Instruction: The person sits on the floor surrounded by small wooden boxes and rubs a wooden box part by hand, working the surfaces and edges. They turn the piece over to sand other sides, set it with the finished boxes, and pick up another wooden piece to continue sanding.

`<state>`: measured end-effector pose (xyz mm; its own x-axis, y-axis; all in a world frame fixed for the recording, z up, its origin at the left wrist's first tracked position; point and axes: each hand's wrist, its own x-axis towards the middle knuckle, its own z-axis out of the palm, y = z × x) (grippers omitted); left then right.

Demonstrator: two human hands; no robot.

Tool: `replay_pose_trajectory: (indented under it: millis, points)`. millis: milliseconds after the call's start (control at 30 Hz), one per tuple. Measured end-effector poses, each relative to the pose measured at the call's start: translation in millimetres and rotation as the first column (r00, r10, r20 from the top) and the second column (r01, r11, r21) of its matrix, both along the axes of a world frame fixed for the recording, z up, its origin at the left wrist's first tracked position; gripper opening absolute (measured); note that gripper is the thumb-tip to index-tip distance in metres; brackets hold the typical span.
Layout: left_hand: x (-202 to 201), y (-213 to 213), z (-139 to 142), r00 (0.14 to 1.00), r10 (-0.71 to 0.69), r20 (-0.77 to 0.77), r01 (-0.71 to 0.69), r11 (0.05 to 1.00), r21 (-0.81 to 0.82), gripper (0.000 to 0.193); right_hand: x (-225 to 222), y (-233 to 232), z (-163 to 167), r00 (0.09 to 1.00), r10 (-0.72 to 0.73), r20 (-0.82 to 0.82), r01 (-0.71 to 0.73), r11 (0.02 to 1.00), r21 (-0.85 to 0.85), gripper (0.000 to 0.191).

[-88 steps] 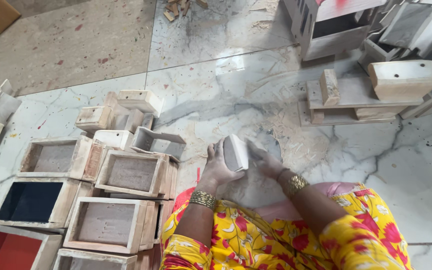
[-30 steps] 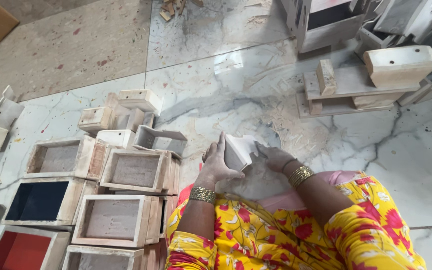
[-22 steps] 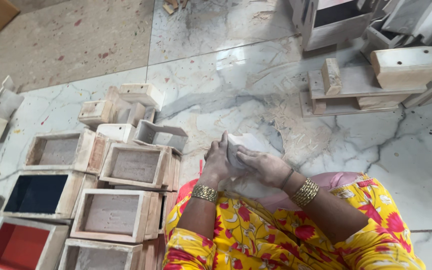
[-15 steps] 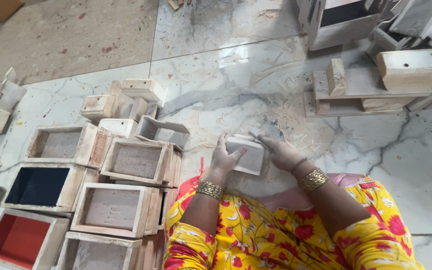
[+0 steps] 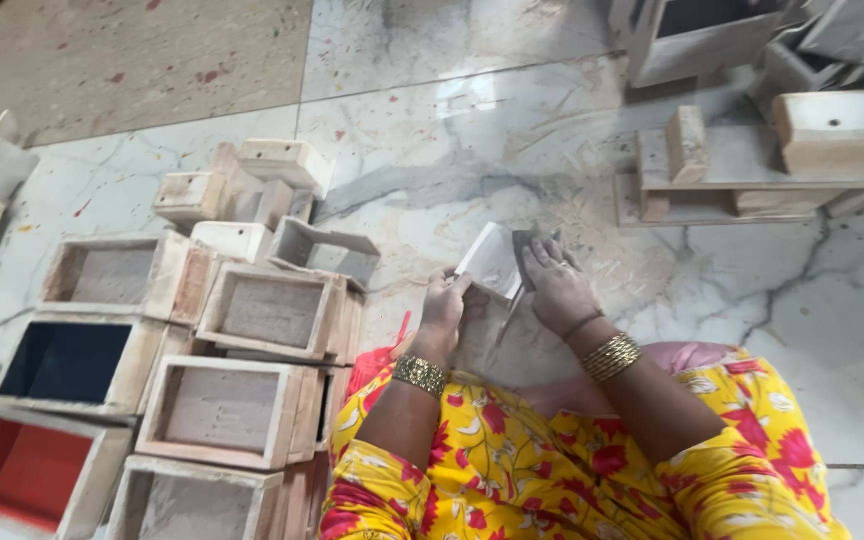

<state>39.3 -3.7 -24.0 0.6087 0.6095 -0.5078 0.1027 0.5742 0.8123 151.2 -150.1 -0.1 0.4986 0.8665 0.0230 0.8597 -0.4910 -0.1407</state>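
The fingers [image 5: 449, 290] of the left hand [image 5: 444, 312] are clamped on the lower left edge of a small pale wooden box [image 5: 492, 262], which is tilted up above the marble floor [image 5: 432, 160] in front of the person's lap. The right hand [image 5: 557, 290] lies flat against the box's right side, fingers together and pressing a dark scrap, perhaps sandpaper, to it. Both wrists carry gold bangles [image 5: 611, 357] above yellow floral sleeves [image 5: 552, 470]. Left of the hands lie open wooden boxes [image 5: 270, 312] in rows; 1 is lined dark blue [image 5: 62, 362] and 1 red [image 5: 22, 470]. Smaller box parts [image 5: 287, 165] are piled beyond them. Far right, wooden blocks [image 5: 842, 130] rest on a flat board [image 5: 742, 165].
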Motion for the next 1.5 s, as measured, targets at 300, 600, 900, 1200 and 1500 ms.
replay_pose_trajectory:
  millis: [300,600,900,1200,1500]
  points:
    - [4.4,2.7,-25.4,0.990,0.137,0.020,-0.138,0.970,0.201,0.020,-33.6,-4.8,-11.4,0.938,0.336,-0.081,-0.330,0.940,0.086,0.070]
    - [0.7,1.2,1.6,0.961,-0.123,-0.247,0.167,0.972,0.167,0.026,-14.1,-14.9,5.7,0.978,0.209,-0.002,-0.209,0.978,-0.028,0.093]
    - [-13.1,12.4,-10.8,0.789,-0.153,-0.594,0.531,0.657,0.535,0.042,17.7,-10.8,-8.7,0.941,-0.061,-0.332,0.125,0.977,0.175,0.062]
    - [-8.2,-25.4,22.4,0.720,-0.291,-0.630,0.689,0.188,0.700,0.122,33.8,-4.0,-67.2,0.328,-0.033,-0.944,0.491,0.860,0.140,0.045]
    - [1.2,-53.7,86.4,0.207,-0.152,-0.967,0.972,-0.079,0.220,0.142,46.1,-4.8,-75.9,-0.347,0.379,-0.858,0.404,0.886,0.228,0.050]
